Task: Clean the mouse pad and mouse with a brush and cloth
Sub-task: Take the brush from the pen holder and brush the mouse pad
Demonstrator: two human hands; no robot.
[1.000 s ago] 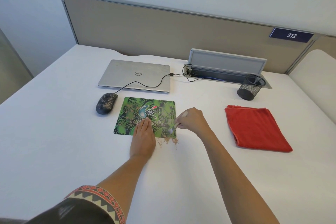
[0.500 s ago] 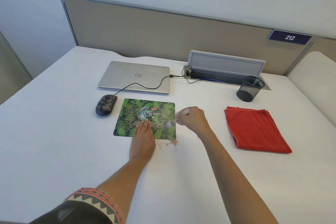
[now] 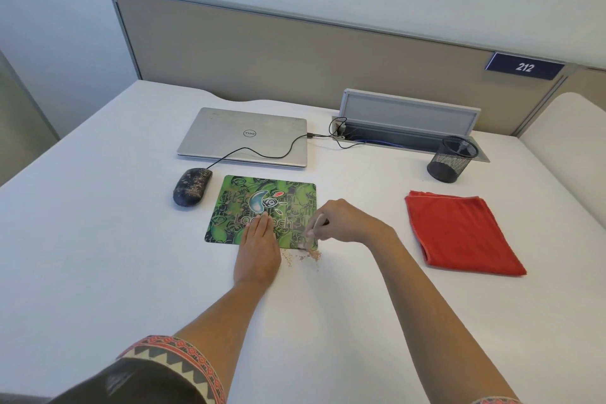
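Note:
A green patterned mouse pad [image 3: 239,203] lies flat on the white desk. My left hand [image 3: 259,248] presses palm-down on its near edge, fingers together. My right hand [image 3: 344,221] grips a small brush [image 3: 311,233] whose pale bristles touch the pad's near right corner. Brown crumbs [image 3: 305,257] are scattered on the desk just below that corner. A dark, dust-speckled wired mouse [image 3: 191,186] sits left of the pad. A folded red cloth [image 3: 459,233] lies to the right, untouched.
A shut silver laptop [image 3: 242,136] lies behind the pad, with the mouse cable running across it to an open cable box [image 3: 406,121]. A black mesh pen cup [image 3: 451,159] stands at the back right. A beige partition [image 3: 295,52] closes off the far edge.
The brush has swept back down to the pad's near right corner after lifting slightly up the pad. My left hand has stayed in place on the pad.

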